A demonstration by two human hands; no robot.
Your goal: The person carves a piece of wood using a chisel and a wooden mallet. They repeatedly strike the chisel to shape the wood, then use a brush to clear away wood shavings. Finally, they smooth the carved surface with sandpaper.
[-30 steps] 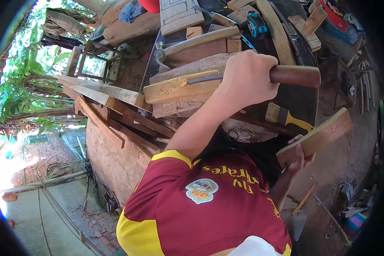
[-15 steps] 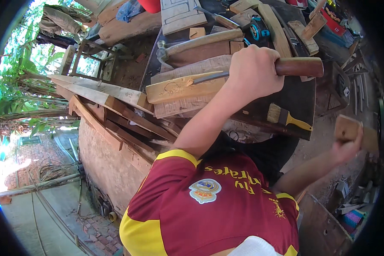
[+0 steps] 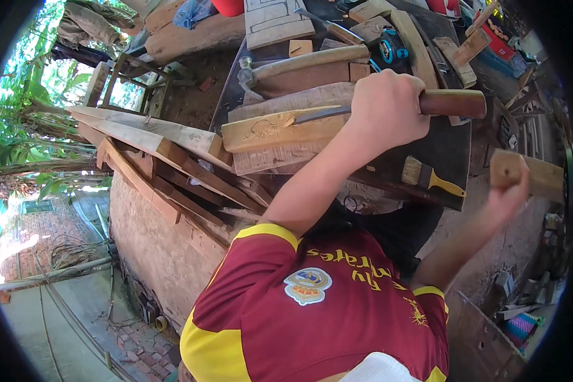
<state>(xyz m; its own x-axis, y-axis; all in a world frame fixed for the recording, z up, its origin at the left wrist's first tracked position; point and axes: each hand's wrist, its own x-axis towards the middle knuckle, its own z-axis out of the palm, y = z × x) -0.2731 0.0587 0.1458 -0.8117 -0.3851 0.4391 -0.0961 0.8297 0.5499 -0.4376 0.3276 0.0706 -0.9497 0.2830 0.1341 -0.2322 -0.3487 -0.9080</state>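
Wooden block (image 3: 544,177) farther out than before, gripped in right hand (image 3: 514,190), left hand (image 3: 389,109) tight around chisel (image 3: 453,103)

- Chisel handle (image 3: 455,103): dark red-brown wood, smooth, slight sheen.
- Chisel blade (image 3: 323,114): grey metal, dull.
- Pale wood strip (image 3: 293,132): smooth face, roughened at the carved patch (image 3: 261,128).
- Board (image 3: 270,160) beneath: coarse-grained wood, matt, rough.
- Raised block (image 3: 535,176): bare wood; motion-blurred, finish probably matt.
- Hammer: worn wooden shaft (image 3: 309,62), shiny metal head (image 3: 246,76).
- Counter (image 3: 442,143): dark, smooth, faintly glossy.
- Paintbrush: coarse bristles (image 3: 412,170), smooth yellow handle (image 3: 449,186).
- Tape measure (image 3: 393,48): blue-and-black plastic.
- Shirt (image 3: 344,286): smooth maroon cloth.
- Bag (image 3: 193,14): thin, crinkled blue plastic.
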